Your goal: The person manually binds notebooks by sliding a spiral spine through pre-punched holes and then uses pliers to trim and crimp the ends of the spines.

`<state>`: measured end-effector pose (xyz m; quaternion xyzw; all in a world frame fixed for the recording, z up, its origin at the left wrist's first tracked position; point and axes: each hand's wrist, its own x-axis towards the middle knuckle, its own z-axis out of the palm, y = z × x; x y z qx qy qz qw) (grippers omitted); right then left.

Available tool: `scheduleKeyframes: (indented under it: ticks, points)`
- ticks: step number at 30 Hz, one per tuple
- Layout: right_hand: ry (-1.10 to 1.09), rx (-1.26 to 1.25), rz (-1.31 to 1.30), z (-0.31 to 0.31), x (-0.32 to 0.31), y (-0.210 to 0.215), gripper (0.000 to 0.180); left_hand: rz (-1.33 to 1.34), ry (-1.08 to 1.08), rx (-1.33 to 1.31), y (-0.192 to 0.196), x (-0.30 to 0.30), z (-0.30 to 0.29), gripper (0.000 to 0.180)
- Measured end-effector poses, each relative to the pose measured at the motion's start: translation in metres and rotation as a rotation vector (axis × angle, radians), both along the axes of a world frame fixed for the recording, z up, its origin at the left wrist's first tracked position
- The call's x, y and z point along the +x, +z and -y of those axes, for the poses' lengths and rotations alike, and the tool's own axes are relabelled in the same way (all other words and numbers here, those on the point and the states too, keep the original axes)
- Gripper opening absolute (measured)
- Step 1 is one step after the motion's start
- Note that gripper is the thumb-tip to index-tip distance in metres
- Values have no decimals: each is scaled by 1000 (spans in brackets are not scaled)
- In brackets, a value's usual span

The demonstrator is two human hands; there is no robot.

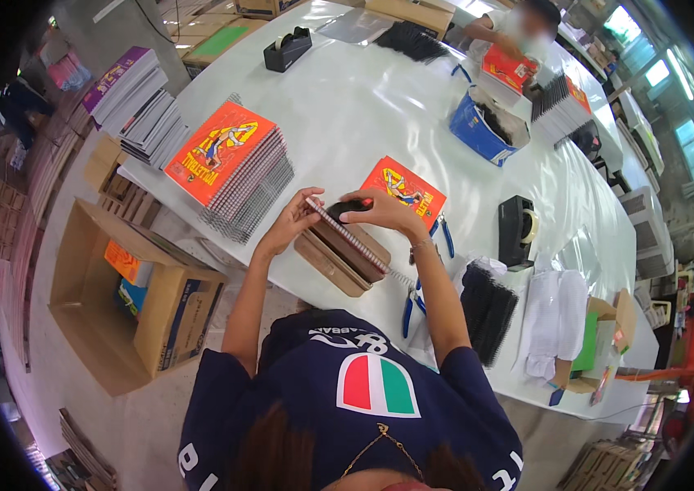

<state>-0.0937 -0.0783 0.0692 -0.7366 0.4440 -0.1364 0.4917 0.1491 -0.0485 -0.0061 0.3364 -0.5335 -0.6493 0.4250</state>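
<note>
Prob. mid-job: one notebook is standing spine-up against a brown stand near the close edge of the counter, w/ its spine running btwn both palms. A thin coil end is sticking out past the spine's lower R end, so the coil looks mostly in but prob. not trimmed yet. Done, by the look of it: the tall stack of orange notebooks to the L, coils showing along the side. One orange notebook is lying flat just beyond the hands; can't tell if it's finished. Left over: a bundle of black coils is lying to the R, & more dark stuff is sitting in a blue bin farther back. Blue pliers are lying just R of the flat one, nobody holding them.

Hands: L hand is pinching the top end of the spine, thumb & fingertips nearly together on it. R hand is curving over a small dark thing next to the spine, fingers bent; can't tell whether it's gripping it or just resting there.
</note>
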Motion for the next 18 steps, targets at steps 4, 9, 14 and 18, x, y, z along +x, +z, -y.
scheduleKeyframes:
  ticks: [4, 9, 14, 18]
  points:
    - [-103, 191, 414, -10, -7, -9, 61, 68, 1, 27, -1, -3, -5, 48]
    - [-108, -168, -56, 14, 2, -56, 54, 0, 29, 65, 0, -5, 0, 47]
    - [-281, -204, -141, 8, -3, -68, 57, 34, 32, 11, 2, -7, -1, 48]
    - [-197, 254, 345, 0, 9, -8, 61, 25, 49, 8, -1, -5, -3, 49]
